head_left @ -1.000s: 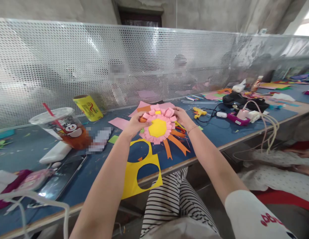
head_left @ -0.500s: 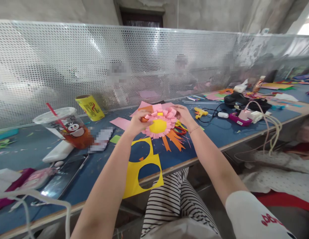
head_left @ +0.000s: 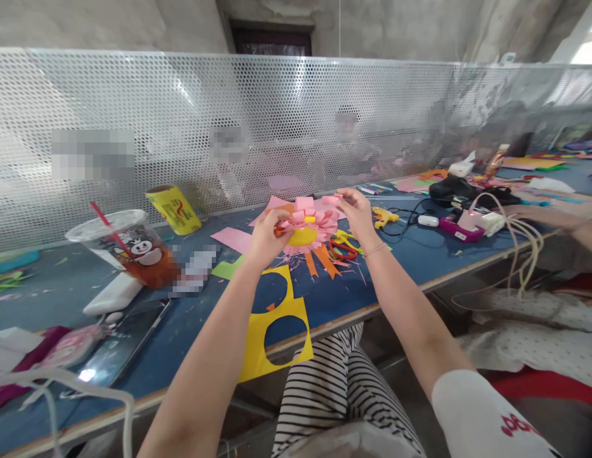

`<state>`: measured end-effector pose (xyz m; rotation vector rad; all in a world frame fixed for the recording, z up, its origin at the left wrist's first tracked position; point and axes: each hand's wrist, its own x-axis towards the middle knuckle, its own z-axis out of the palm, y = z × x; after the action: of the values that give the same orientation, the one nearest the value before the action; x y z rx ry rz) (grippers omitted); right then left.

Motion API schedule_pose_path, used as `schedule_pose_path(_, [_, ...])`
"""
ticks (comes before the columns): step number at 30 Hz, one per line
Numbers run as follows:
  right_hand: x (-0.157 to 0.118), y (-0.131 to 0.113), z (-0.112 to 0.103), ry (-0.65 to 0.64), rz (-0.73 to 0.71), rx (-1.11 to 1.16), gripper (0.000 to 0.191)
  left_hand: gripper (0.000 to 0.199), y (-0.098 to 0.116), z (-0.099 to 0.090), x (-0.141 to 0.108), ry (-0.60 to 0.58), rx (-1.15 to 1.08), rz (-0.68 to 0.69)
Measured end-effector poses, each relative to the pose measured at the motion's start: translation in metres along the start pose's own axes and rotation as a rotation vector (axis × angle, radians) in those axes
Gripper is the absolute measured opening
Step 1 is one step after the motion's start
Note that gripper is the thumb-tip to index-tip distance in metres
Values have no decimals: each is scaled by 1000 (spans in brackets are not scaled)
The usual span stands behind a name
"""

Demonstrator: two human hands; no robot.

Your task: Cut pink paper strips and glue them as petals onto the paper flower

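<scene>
A pink paper flower (head_left: 302, 238) with a yellow round centre, fringed edge and looped petals is in front of me, tilted away. My left hand (head_left: 268, 236) grips its left side, fingers closed round the edge. At its upper right, my right hand (head_left: 355, 210) pinches a small curled pink paper strip (head_left: 330, 200); whether the strip touches the flower I cannot tell. Orange paper strips (head_left: 325, 261) hang out below the flower. Scissors with red handles (head_left: 343, 250) lie just right of it, beside a yellow tool (head_left: 344, 239), partly hidden.
A yellow sheet with round holes (head_left: 276, 321) overhangs the table's front edge. To the left stand a drink cup (head_left: 133, 245), a yellow tube (head_left: 174, 210) and a phone (head_left: 128, 340). A yellow glue gun (head_left: 384, 217) and cables lie right. A perforated panel (head_left: 286, 95) runs behind.
My right hand has lifted up and slightly right, with the pink strip now showing at its fingertips. The flower has tilted back in my left hand. Another person's arm has appeared at the right.
</scene>
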<state>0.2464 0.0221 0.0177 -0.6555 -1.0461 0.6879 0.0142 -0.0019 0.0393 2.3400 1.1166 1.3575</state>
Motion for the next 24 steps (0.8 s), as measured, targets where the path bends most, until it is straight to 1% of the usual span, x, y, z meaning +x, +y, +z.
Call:
schedule_pose_path(4, [-2,-3,2,-63,-52,-23,17,24,-1,2,1,-13,105,100])
schedule_pose_path(7, [-2,-3,2,-52,-52,-29,16,23,-4,3,1,-13,151,163])
schedule_pose_path(11, [-2,-2,2,-20,-13,-52,18,26,-9,4,1,-18,204,179])
schedule_pose_path(14, [-1,1,2,-43,-46,-80,17,27,-12,4,2,-48,237,196])
schedule_pose_path(18, [-1,6,1,-66,-73,-85,15,24,-12,6,1,-73,285,237])
schedule_pose_path(21, [0,11,-1,-69,-95,-108,16,23,-10,7,0,-68,293,256])
schedule_pose_path(24, [3,16,-4,-78,-113,-126,21,28,-10,9,-1,-30,241,264])
